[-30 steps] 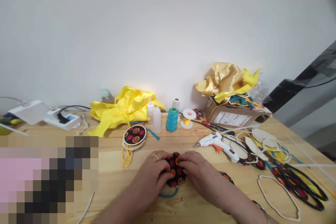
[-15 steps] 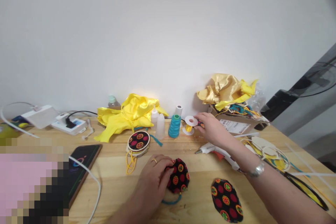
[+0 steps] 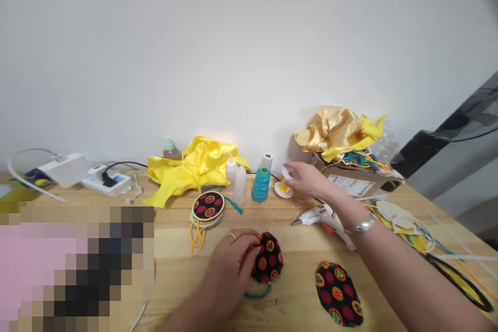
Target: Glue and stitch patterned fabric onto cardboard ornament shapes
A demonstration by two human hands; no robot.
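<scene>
My left hand (image 3: 232, 264) is closed on the edge of a black fabric piece (image 3: 268, 258) with red and orange round motifs. A blue cord (image 3: 259, 293) curves out below this piece. At the back of the table, my right hand (image 3: 305, 179) has its fingers round the upper part of a white spool of yellow thread (image 3: 284, 188), partly hiding it. A blue thread cone (image 3: 261, 185) stands just left of the spool. Flat on the table, right of my left hand, lies another patterned oval fabric piece (image 3: 337, 294).
A glue gun (image 3: 317, 214) lies under my right forearm. Left of centre are a patterned disc stack (image 3: 209, 206), squeeze bottles (image 3: 240, 187) and yellow satin (image 3: 194, 163). A cardboard box (image 3: 350, 184) with fabric scraps is at back right; scissors (image 3: 461, 282) lie right. A blurred patch covers the lower left.
My right hand has moved left, from beside the spool onto its top. The small patterned bit seen by its fingers earlier is out of sight. My left hand keeps its hold.
</scene>
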